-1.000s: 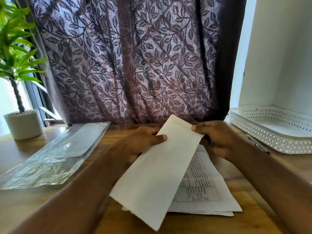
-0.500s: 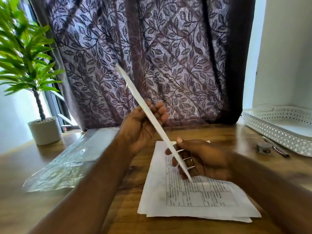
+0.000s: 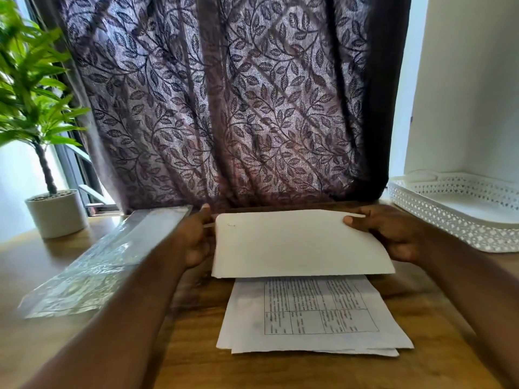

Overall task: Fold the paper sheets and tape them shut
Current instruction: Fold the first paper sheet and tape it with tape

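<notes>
Sheet (image 3: 300, 242) is pinched at both ends, left hand (image 3: 196, 237) on one edge, right hand (image 3: 393, 234) on the other, probably so its fold is kept square. It is held just above the stack (image 3: 311, 315) on the bench (image 3: 196, 346).

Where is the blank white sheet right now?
Head view, centre: the blank white sheet is held by its ends between the left hand and right hand, just over the far end of the printed paper stack.
</notes>
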{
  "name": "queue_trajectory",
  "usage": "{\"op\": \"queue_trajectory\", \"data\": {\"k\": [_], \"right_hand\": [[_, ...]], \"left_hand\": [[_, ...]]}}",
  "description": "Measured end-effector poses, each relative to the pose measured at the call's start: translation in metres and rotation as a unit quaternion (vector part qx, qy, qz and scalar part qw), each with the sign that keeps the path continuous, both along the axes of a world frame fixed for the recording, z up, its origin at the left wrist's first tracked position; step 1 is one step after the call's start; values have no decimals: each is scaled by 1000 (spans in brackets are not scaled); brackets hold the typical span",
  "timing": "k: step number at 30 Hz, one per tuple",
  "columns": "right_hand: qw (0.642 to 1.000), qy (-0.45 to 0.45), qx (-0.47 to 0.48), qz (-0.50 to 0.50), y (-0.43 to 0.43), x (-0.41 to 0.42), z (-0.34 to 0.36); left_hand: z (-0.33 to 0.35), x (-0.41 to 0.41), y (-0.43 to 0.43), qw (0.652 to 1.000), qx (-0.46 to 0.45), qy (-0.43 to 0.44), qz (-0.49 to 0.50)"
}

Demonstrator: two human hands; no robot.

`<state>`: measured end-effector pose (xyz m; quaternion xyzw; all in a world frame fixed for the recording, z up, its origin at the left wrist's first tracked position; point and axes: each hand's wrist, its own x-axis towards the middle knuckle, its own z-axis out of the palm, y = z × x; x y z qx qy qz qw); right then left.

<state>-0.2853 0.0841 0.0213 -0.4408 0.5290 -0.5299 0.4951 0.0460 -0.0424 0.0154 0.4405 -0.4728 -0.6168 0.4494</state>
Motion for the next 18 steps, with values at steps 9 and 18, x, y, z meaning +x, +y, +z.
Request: {"op": "queue_trajectory", "data": {"k": [9, 18], "right_hand": [[999, -10, -24, -20, -4, 1, -1], [998, 56, -1, -39, -9, -4, -1]], "left_hand": [[20, -6, 12, 949, -195, -234, 77], [13, -8, 3, 967, -118, -224, 19]]}}
